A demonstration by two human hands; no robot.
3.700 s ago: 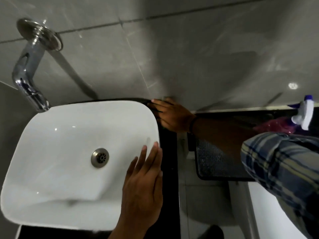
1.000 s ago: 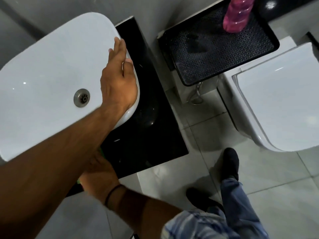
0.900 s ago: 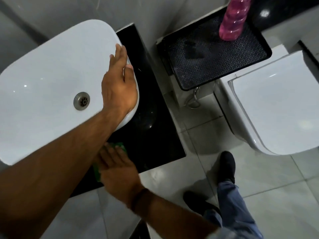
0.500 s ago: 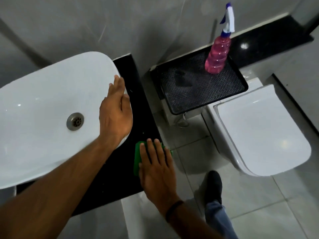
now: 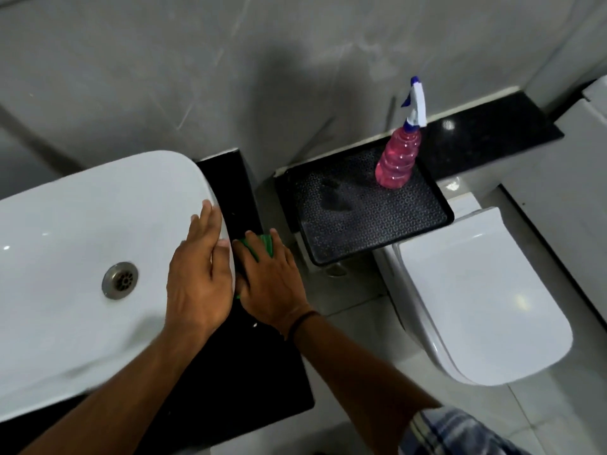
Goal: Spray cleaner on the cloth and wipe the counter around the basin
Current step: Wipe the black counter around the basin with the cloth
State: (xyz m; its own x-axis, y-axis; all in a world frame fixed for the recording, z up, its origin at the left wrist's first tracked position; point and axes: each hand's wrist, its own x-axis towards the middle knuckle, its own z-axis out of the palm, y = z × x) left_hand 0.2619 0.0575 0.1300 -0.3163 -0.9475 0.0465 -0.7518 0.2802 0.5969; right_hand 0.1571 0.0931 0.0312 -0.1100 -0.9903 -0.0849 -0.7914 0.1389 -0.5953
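Note:
A white basin [image 5: 75,257] sits on a black counter [image 5: 230,178]. My left hand [image 5: 197,274] lies flat on the basin's right rim, fingers apart, holding nothing. My right hand [image 5: 269,280] presses a green cloth [image 5: 262,246] flat onto the black counter strip right of the basin; only the cloth's far end shows past my fingers. A pink spray bottle [image 5: 399,156] with a white and blue trigger head stands upright on a black tray, well to the right of both hands.
The black textured tray [image 5: 361,215] rests over the cistern of a white toilet [image 5: 476,297] with its lid down. A black ledge [image 5: 492,126] runs along the grey tiled wall. The basin has a metal drain [image 5: 120,280]. Grey floor tiles lie below.
My right hand has slid the green cloth along the counter from its front edge toward the wall, beside the basin. My left hand stays on the basin rim. The view has tilted upward.

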